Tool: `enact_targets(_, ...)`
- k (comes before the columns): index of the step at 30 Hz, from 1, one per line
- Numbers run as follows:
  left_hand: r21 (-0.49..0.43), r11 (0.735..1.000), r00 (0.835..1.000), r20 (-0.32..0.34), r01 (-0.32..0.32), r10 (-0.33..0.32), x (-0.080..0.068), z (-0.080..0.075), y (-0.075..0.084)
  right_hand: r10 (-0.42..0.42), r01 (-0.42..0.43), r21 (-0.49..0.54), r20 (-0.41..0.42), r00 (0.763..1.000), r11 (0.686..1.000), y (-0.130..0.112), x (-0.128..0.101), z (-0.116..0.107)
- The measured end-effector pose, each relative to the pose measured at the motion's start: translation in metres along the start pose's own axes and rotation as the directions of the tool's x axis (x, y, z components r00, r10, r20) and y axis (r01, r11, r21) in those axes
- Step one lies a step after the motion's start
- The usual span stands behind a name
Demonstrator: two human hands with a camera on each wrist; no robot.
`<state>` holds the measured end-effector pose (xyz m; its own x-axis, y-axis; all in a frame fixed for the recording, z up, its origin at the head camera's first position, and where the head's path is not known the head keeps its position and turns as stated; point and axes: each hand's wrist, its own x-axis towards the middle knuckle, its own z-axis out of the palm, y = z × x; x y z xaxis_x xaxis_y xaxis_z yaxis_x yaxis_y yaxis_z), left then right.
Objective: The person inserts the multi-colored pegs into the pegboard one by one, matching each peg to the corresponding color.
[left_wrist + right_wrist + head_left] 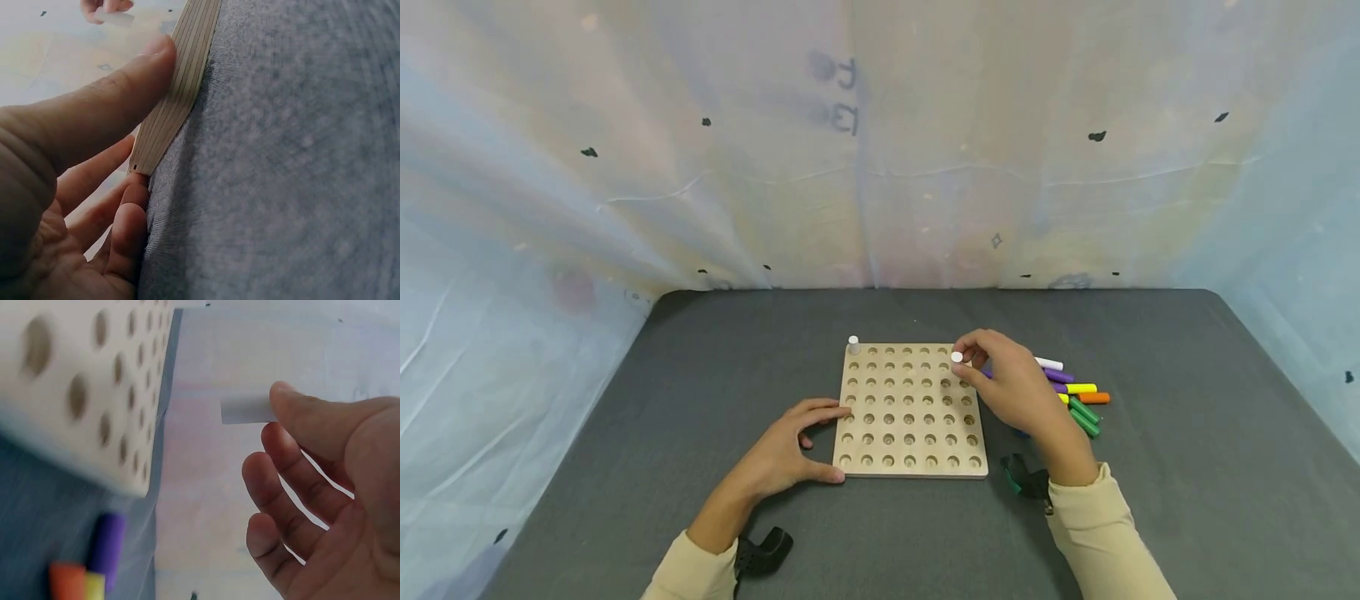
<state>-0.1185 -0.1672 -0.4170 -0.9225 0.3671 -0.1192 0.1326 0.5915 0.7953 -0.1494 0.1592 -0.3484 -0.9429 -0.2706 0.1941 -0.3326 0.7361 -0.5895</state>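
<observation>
White peg (957, 357) pinched in right hand (1011, 387) fingertips, held above far right corner of board (910, 412), not yet in hole. In right wrist view peg (247, 410) sticks out from thumb and forefinger, other fingers loosely curled. Second white peg (853, 342) stands upright in far left corner hole. Left hand (793, 446) rests on board's left edge, thumb at near corner, fingers relaxed, holding nothing. Loose pegs (1078, 392) (purple, yellow, orange, green, white) lie on grey table (1187, 467) just right of board.
</observation>
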Motion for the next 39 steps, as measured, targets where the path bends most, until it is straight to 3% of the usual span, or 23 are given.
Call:
enact_targets(8,-0.003,1.0,1.0,-0.016,-0.007,0.007,-0.001,-0.001,0.001,-0.04,0.039,0.034,0.033,0.999,0.999,-0.029,0.022,0.014)
enact_targets(16,0.047,0.996,0.996,-0.06,0.071,-0.068,-0.001,0.003,0.012,-0.054,0.051,0.024,0.107,0.993,0.998,-0.046,0.046,0.03)
enact_targets(27,0.095,0.993,0.997,-0.047,0.071,-0.067,-0.001,0.0,0.015,-0.048,0.048,0.008,0.181,0.982,0.999,-0.047,0.06,0.043)
enact_targets(39,0.134,0.983,0.99,-0.079,0.124,-0.114,-0.001,-0.001,0.023,-0.006,0.006,0.0,0.217,0.976,1.0,-0.05,0.067,0.048)
